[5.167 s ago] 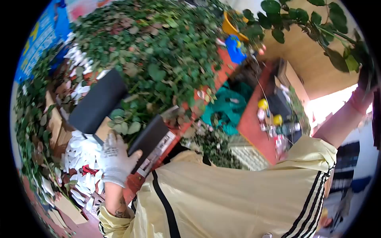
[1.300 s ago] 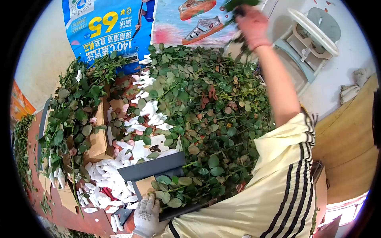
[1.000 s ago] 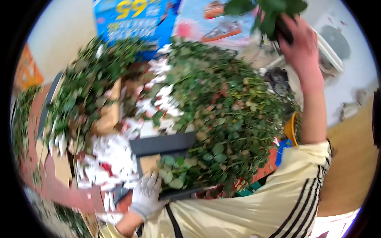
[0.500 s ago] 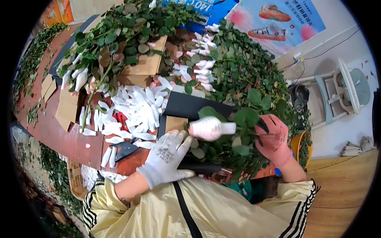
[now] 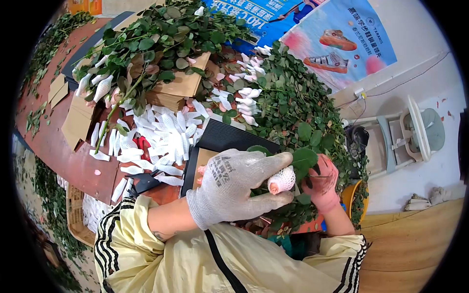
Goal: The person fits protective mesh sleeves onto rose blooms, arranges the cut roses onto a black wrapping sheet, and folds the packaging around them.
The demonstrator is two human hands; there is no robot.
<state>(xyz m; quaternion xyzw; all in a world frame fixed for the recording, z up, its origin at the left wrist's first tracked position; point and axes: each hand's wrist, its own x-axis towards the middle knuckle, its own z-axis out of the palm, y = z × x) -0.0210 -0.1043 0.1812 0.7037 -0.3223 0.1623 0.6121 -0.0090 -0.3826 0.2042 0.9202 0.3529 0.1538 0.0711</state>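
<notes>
A pink rose in a white foam net sits between the stretched fingers and thumb of my left hand, in a grey-white glove. The fingers lie along both sides of the bud and appear to touch it. My right hand, in a pink glove with dark marks, is closed around the leafy stem behind the bud; the stem inside the fist is hidden. A large green leaf stands beside it. Under my left hand lies an open black box, with pink rose heads showing at its left side.
Loose white foam nets are heaped left of the box. Netted roses with leaves lie on cardboard at the back. More leafy stems fill the right side. A wicker basket stands at lower left, a yellow bucket at right.
My left hand has moved right from the box edge onto the rose. The bud has turned toward me and moved slightly right and down. My right hand still grips the stem. The view has shifted slightly.
</notes>
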